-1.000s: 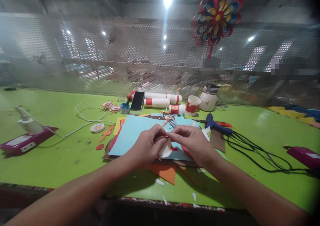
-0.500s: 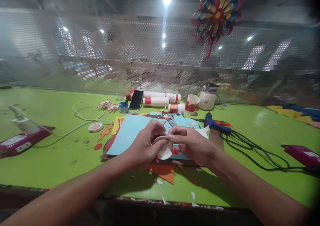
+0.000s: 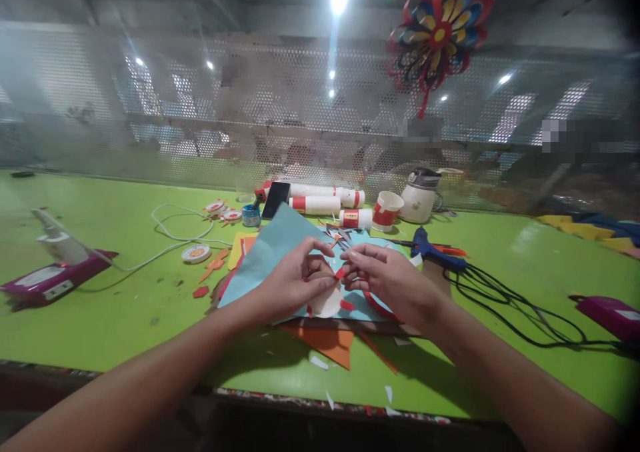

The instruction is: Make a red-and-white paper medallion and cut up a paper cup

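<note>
My left hand [image 3: 295, 272] is closed on a white paper disc [image 3: 327, 303] with small red tabs on its edge, thumb lying over its top. One red tab [image 3: 340, 273] stands up beside the thumb tip. Just to the right is my right hand [image 3: 385, 275], its fingers curled close to that tab; what is between the fingertips is too small to make out. A curved red strip [image 3: 373, 302] shows under the right hand. Below both hands lies a light blue sheet [image 3: 265, 259], its far left corner raised. Scissors [image 3: 345, 240] rest just beyond the fingers.
A hot glue gun [image 3: 435, 252] with a black cord lies right. Behind stand a phone [image 3: 276, 200], a blue jar [image 3: 251, 216], red-and-white paper rolls [image 3: 315, 205], a paper cup [image 3: 387, 211] and a bottle [image 3: 419, 195]. Left are a tape roll [image 3: 196, 254] and a purple power strip [image 3: 60, 279].
My right fingers have drawn slightly back from the disc's edge, and a red tab now shows there. The blue sheet's far corner has lifted. The curved red strip has come into sight.
</note>
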Available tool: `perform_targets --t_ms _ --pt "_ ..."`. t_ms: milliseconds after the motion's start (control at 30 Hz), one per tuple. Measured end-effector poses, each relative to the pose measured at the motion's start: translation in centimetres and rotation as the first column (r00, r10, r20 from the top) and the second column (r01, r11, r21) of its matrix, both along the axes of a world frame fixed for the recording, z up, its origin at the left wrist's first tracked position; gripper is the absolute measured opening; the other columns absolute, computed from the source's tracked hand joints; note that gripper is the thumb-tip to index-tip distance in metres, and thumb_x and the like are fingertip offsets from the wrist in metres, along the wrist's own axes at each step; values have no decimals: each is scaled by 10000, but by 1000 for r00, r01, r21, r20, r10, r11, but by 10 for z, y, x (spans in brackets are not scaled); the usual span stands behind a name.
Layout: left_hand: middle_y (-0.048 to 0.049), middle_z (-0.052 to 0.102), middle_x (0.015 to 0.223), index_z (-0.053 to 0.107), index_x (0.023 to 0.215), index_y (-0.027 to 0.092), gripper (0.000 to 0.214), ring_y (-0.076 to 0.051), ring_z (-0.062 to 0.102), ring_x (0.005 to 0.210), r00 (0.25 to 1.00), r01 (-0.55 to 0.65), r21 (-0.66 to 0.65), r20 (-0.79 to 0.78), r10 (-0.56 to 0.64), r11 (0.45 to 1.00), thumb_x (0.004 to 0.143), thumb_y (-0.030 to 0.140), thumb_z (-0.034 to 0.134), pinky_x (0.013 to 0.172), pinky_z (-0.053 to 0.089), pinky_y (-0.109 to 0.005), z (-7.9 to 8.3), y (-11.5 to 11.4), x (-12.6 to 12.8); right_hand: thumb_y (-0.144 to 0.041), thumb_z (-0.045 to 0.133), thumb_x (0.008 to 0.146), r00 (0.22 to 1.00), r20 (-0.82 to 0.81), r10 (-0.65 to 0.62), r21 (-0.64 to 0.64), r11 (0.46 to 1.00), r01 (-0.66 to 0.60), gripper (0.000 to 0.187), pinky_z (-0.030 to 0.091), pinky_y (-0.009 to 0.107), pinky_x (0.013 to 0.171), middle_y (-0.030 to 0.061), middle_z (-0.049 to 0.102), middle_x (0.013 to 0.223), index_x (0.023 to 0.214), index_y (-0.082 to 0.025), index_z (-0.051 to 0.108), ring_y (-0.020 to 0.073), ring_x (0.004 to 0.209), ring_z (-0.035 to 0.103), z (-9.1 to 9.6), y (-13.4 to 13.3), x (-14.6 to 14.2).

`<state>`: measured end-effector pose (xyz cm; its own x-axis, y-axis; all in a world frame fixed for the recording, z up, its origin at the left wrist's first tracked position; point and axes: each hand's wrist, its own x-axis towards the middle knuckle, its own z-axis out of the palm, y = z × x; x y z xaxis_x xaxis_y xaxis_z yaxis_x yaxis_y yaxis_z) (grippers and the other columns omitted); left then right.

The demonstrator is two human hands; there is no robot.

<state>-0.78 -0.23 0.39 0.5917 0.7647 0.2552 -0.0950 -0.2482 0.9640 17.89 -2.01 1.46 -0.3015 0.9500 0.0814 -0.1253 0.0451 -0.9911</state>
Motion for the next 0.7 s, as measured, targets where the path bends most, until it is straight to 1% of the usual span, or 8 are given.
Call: perform_targets --t_ms 100,200,267,333,400,467,600,700 --pt "55 523 646 380 1028 199 365 -79 460 503 998 45 -24 -35 -46 999 767 274 624 459 319 -195 0 2 -1 -366 634 816 977 206 -48 122 992 23 203 460 313 713 38 627 803 855 -168 633 161 775 585 5 -4 -2" --pt "68 496 622 389 1023 193 369 -81 446 516 995 53 -21 -86 -55 998 751 256 629 474 319 -198 1 3 0 -335 630 802 898 417 -138 307 952 3 176 457 319 729 48 637 851 850 -165 627 176 811 580 8 -9 -7" --pt "77 474 611 392 1030 189 385 -83 431 521 990 34 -2 -135 -34 999 734 240 632 479 312 -201 0 4 0 -308 606 806 849 494 -186 375 927 -15 154 459 315 710 48 641 837 845 -160 615 172 781 580 7 -12 -11" --pt "77 469 614 403 1040 184 405 -91 439 544 984 17 37 -178 -10 999 712 224 637 494 318 -207 -1 5 0 -295 580 816 815 540 -210 399 917 -28 138 458 308 684 43 643 806 825 -159 604 163 739 577 3 -12 -13" --pt "67 483 633 424 1050 181 412 -99 455 577 976 8 81 -219 10 997 694 198 631 521 333 -217 -2 6 0 -313 578 816 781 584 -220 400 916 -41 156 450 306 663 41 645 782 794 -161 602 159 710 570 -1 -11 -14" --pt "55 504 659 449 1066 180 420 -103 465 602 965 3 118 -261 28 993 680 159 613 545 346 -227 -3 7 0 -347 590 810 772 607 -190 367 928 -61 190 437 298 634 38 641 753 775 -161 604 155 685 557 -4 -9 -14" --pt "40 522 689 485 1094 183 432 -107 474 614 957 2 153 -286 42 988 680 146 602 569 365 -244 -5 8 0 -356 635 776 849 523 -74 234 970 -59 209 427 281 610 35 630 724 764 -151 596 150 676 556 -8 -4 -13" --pt "37 523 715 473 1122 185 498 -113 499 633 969 -8 108 -246 34 994 655 163 644 585 384 -251 -6 9 0 -337 667 745 898 438 -35 166 985 -42 209 433 291 636 39 630 732 771 -142 598 156 695 568 -9 -3 -12"
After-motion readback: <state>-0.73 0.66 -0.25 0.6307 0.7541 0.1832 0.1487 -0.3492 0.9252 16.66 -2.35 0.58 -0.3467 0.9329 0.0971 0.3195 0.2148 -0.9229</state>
